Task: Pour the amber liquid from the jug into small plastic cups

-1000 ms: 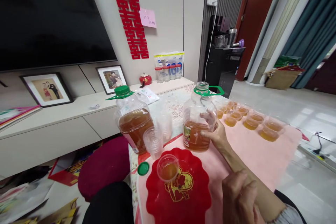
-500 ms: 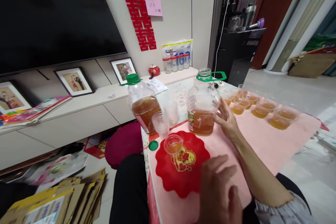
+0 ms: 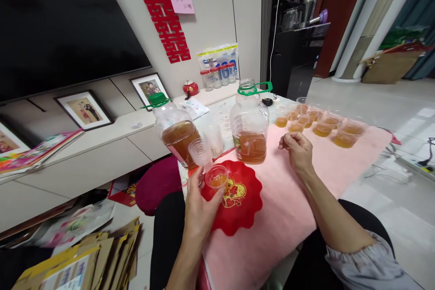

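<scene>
My left hand [image 3: 200,204] has its thumb and fingers around a clear plastic cup [image 3: 217,177] holding some amber liquid, over the scalloped red plate [image 3: 249,217] with a gold heart print. Above the pink cloth, my right hand [image 3: 299,147] is closed with its fingertips together; nothing shows in it. To its left stands an uncapped clear jug [image 3: 251,145] with a green handle, partly full of amber liquid. A second jug [image 3: 180,138], green-capped, stands farther left. Stacked clear cups [image 3: 200,153] sit between that jug and the plate.
Several cups of amber liquid [image 3: 346,136] stand on the right of the pink cloth [image 3: 288,204]. Behind the table runs a low cabinet [image 3: 115,142] with framed photos and red-lidded jars [image 3: 217,77]. Flattened cardboard [image 3: 102,258] lies on the floor at left.
My left hand has gone from the near right side of the plate to the cup and taken hold of it. My right hand has left the uncapped jug and closed. The view has shifted slightly.
</scene>
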`<state>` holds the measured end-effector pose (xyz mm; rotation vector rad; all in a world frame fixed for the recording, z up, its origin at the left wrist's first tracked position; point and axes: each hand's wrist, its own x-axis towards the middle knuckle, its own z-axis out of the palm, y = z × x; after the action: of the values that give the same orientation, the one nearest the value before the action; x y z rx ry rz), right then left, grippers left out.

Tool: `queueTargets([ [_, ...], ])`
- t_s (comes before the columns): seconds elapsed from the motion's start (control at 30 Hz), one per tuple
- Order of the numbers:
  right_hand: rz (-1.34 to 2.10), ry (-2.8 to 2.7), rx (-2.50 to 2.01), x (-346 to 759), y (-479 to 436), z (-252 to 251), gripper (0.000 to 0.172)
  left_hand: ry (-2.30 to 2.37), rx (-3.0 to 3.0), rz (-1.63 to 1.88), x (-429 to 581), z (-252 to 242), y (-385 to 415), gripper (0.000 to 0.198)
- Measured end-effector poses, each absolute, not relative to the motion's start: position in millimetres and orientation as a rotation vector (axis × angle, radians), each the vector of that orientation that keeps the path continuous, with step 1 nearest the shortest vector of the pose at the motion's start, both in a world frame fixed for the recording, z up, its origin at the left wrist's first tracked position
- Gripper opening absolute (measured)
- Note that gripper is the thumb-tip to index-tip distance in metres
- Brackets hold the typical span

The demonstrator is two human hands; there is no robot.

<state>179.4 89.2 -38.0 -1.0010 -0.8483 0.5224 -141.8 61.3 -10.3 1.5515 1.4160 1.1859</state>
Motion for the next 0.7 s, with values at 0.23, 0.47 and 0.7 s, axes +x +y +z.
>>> queueTargets([
  [0.23,0.691,-0.997,-0.994,163,72,-24,0.036,1.305,1.446,1.133,-127,-10,67,0.098],
  [0.47,0.923,-1.137,-0.968,142,60,-10,0.036,1.306,1.389,1.147,-122,-10,70,0.101],
  [0.7,1.156,-1.279,-0.917,130,52,-8,0.032,1.259,1.401,1.129,-114,-4,57,0.097],
])
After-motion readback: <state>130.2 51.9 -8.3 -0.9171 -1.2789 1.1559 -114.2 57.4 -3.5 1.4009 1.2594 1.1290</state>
